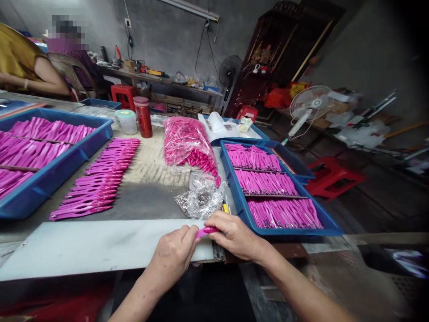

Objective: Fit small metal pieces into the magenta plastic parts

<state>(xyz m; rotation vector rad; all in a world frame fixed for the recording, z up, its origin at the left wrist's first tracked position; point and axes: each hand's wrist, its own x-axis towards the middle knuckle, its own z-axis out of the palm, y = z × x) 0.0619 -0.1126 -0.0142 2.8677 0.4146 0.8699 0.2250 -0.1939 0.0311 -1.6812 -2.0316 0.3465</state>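
Over the right end of a white board (100, 241), my two hands meet on one slim pink plastic handle with a glossy darker pink end piece (210, 230). My left hand (174, 251) is closed around the lighter handle, hiding most of it. Thumb and fingers of my right hand (234, 235) pinch the darker end. Just beyond lies an opened clear bag of small metal parts (201, 201). Farther back sits a clear bag of dark pink pieces (189, 143). To the left, a row of pink handles with dark pink ends (100, 176) lies side by side.
A blue tray (291, 230) of pink handles in three rows stands at right, another blue tray (67, 172) at left. A red bottle (143, 118) and a lidded tub (127, 121) stand behind. Two people sit at far left. A red stool (335, 176) is on the right.
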